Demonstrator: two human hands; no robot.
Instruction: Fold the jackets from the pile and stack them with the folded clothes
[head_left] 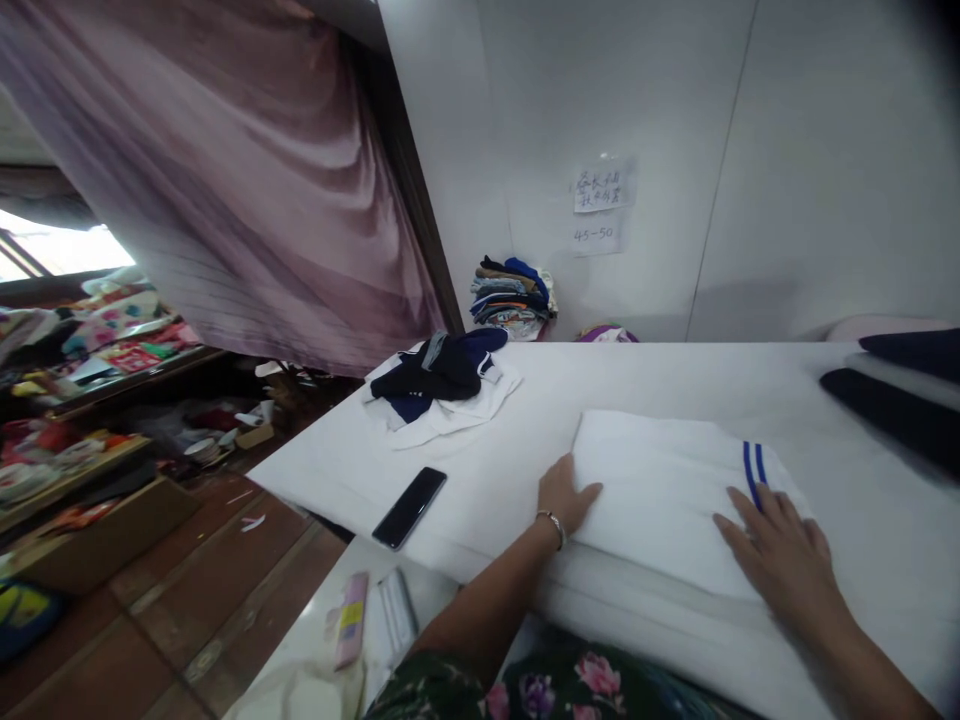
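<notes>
A folded white garment [652,480] with two blue stripes near its right end lies flat on the white table [517,500]. At its left edge rests my left hand [564,497], a bracelet on the wrist; the thumb is spread over the cloth and the other fingers show only in part beside the edge. My right hand [787,545] lies palm down on the garment's right end, fingers spread, close to the blue stripes.
Left of the garment lies a black phone [410,508]. Behind it is a heap of dark and white clothes [442,380]. A stack of folded clothes [514,298] stands by the wall, and dark garments [900,410] lie at right. A pink curtain [247,180] hangs at left.
</notes>
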